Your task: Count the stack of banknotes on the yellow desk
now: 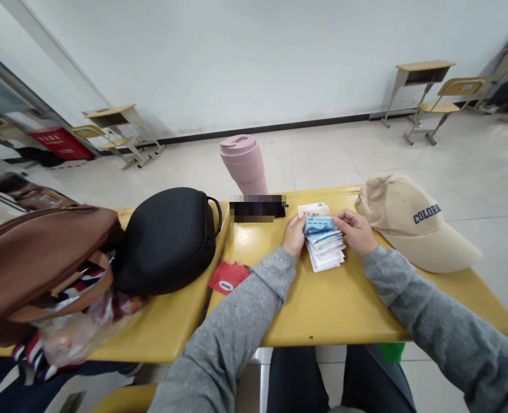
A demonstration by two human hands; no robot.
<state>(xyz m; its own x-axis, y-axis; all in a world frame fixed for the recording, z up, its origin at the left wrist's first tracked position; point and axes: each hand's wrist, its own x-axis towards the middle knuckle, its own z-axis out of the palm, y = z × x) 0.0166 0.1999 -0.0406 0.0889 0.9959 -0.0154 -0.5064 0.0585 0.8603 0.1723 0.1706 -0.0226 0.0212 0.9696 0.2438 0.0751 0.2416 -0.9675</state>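
Both my hands hold a small blue paper ticket (319, 224) by its two ends. My left hand (295, 234) pinches the left end, and my right hand (356, 230) grips the right end between thumb and fingers. Just below the ticket lies a loose, fanned stack of paper slips (326, 252) on the yellow desk (288, 321). Another pale, pinkish slip pile (313, 209) shows behind the ticket, partly covered by it. The print on the slips is too small to read.
A pink lidded tumbler (245, 166) stands behind a dark phone-like object (279, 211), partly blurred out. To the right lies a beige cap (402, 215). On the left are a red pouch (228, 276), a black case (167, 241), a brown bag (42, 258) and a plastic bag (73, 338).
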